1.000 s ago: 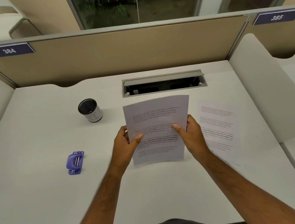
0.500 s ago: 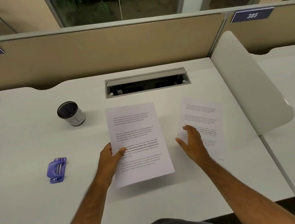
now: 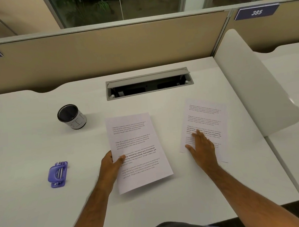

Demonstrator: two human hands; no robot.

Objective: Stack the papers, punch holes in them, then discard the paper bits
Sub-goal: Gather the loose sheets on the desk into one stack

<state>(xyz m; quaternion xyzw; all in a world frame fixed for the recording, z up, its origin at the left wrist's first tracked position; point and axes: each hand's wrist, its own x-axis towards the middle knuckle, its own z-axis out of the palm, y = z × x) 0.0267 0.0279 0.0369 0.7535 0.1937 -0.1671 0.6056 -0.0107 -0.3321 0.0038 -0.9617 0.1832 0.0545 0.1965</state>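
A printed paper sheet (image 3: 137,150) lies near the middle of the white desk (image 3: 27,203), and my left hand (image 3: 111,163) pinches its left edge, thumb on top. A second printed sheet (image 3: 206,119) lies flat to the right. My right hand (image 3: 201,145) rests flat on its lower part with fingers spread. A small purple hole punch (image 3: 57,174) sits on the desk to the left, apart from both hands. A black cup with a white label (image 3: 72,116) stands upright behind it.
A recessed cable tray with a raised lid (image 3: 149,83) is set in the desk behind the papers. A beige partition (image 3: 104,50) closes the back. A white curved divider (image 3: 250,87) borders the right side, with another desk beyond it.
Both hands held the centre sheet upright a second ago. My right hand let go and moved right onto the second sheet, while my left hand lowered the first sheet toward the desk.
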